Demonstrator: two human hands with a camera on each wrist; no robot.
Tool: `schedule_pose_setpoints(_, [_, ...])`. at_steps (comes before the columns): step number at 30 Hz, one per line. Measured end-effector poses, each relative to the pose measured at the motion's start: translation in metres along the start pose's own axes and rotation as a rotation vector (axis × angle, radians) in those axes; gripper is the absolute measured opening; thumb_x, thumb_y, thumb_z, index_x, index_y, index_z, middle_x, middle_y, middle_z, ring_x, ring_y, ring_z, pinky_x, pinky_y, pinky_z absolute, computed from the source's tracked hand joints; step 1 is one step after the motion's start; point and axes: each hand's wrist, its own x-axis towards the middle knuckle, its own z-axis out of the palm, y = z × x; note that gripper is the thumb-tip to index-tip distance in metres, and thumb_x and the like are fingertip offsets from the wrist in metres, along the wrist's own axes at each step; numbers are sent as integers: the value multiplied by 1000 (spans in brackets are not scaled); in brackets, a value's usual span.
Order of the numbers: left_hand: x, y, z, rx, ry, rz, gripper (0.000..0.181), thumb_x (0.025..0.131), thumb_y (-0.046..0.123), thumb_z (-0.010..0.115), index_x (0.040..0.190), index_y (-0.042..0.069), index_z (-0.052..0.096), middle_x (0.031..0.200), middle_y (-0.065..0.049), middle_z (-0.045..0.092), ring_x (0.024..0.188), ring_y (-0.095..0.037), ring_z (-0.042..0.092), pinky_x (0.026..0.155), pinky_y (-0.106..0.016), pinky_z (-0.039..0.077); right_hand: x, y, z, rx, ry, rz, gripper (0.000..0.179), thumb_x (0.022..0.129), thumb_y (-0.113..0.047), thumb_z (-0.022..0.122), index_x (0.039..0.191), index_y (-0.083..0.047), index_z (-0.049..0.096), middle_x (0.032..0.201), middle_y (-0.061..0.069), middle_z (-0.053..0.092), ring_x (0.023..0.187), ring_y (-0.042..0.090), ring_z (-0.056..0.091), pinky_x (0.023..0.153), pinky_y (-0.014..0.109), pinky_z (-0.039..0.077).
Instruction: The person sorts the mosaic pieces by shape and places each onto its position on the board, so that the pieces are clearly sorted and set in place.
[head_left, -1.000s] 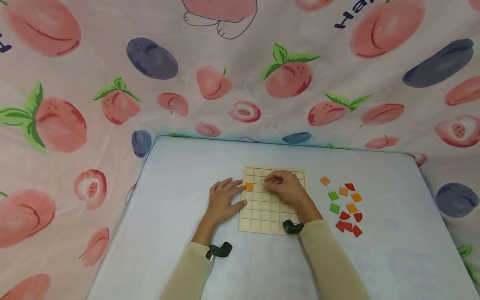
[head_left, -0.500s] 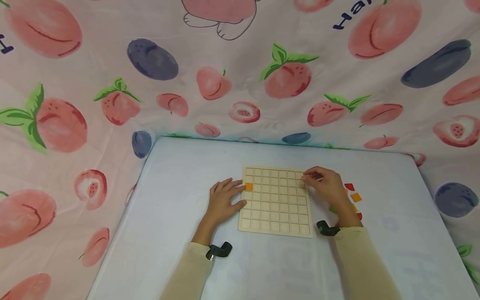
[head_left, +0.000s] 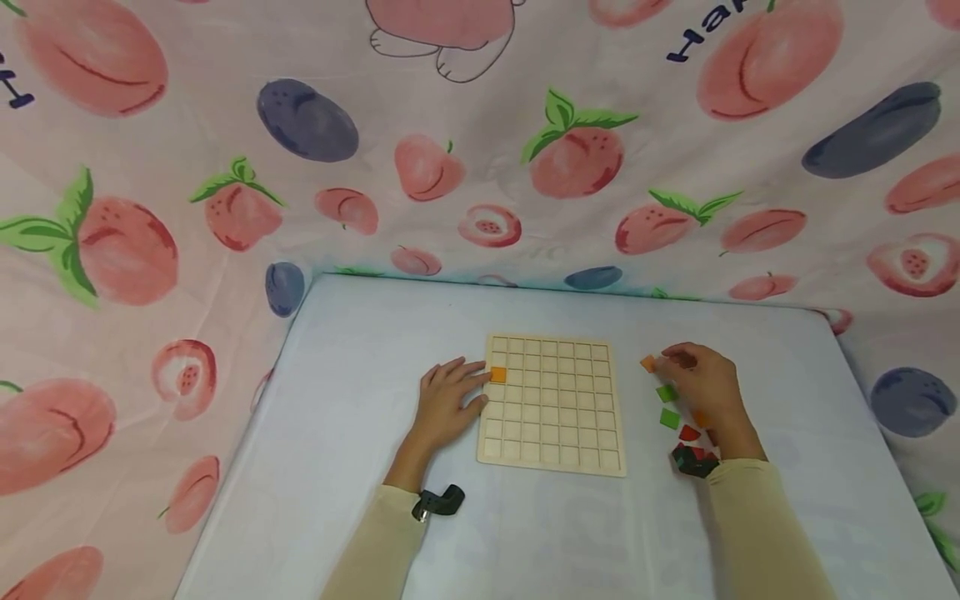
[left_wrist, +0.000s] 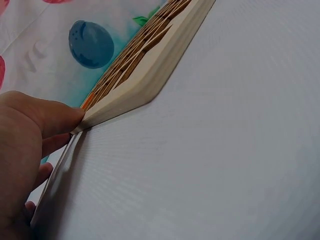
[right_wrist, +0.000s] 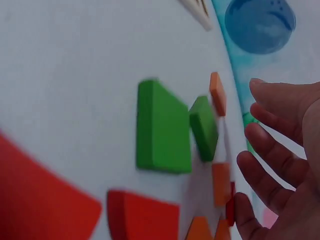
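Observation:
A square wooden grid board lies on the table, with one orange square tile in a cell at its left edge. My left hand rests at that edge, fingers extended; in the left wrist view its thumb touches the board's side. Right of the board, my right hand hovers over loose pieces, its fingers loosely bent and nothing visible between them. Near its fingertips lies an orange tile. Two green tiles and red pieces show in the right wrist view; the hand partly hides the pile in the head view.
A white-covered table carries everything. Fruit-printed cloth hangs behind it and at the sides. A dark camera is strapped to each wrist, the right one in front of some red pieces.
My right hand has moved from over the board rightwards to the loose pieces. The left hand has stayed at the board's left edge, and the orange tile there has not moved.

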Motion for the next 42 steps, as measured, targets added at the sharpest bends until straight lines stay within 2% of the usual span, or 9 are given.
schedule_pose_setpoints(3, [0,-1,0,4,-4,0,39,97,31,66,136,25,67,149,6,58,147,-26,40,119,-61,21,1,6,-1,-19,-18,-6,44,99,-42,63,126,-7,67,118,19,69,108,35,60,91,52,53])
schedule_pose_setpoints(9, [0,-2,2,14,4,12,39,97,32,66,136,24,68,149,6,58,147,-26,41,118,-61,22,7,11,-2,-14,-110,-21,52,98,-47,64,134,-10,63,121,19,65,107,34,57,82,39,50])
schedule_pose_setpoints(15, [-1,-3,1,11,6,5,40,97,32,66,136,25,68,149,7,58,147,-25,40,119,-61,21,11,13,2,-28,-193,-48,59,96,-49,68,139,-11,61,127,22,58,112,37,52,88,47,48])
schedule_pose_setpoints(23, [0,-2,2,9,4,-2,39,97,32,66,136,25,68,149,7,58,148,-24,40,119,-60,21,13,13,7,-62,-169,-77,51,97,-39,70,139,-13,62,122,21,58,107,35,52,87,47,47])
schedule_pose_setpoints(30, [0,-3,2,15,5,-5,39,97,32,65,136,25,68,149,7,58,148,-24,40,119,-60,21,12,12,8,-44,-177,-29,49,96,-37,71,137,-12,61,125,22,57,107,36,50,87,47,47])
schedule_pose_setpoints(37, [-1,-1,1,17,8,-4,39,96,32,66,135,25,68,149,7,58,147,-24,41,118,-60,23,6,14,6,-35,-74,-64,40,94,-37,74,119,-8,60,111,18,66,100,31,55,81,38,45])
schedule_pose_setpoints(42, [-1,-2,1,17,4,-3,39,97,31,66,136,25,68,149,7,57,147,-25,41,118,-60,22,2,14,4,-15,-19,-67,41,93,-45,73,112,-9,65,106,17,72,98,30,62,78,34,47])
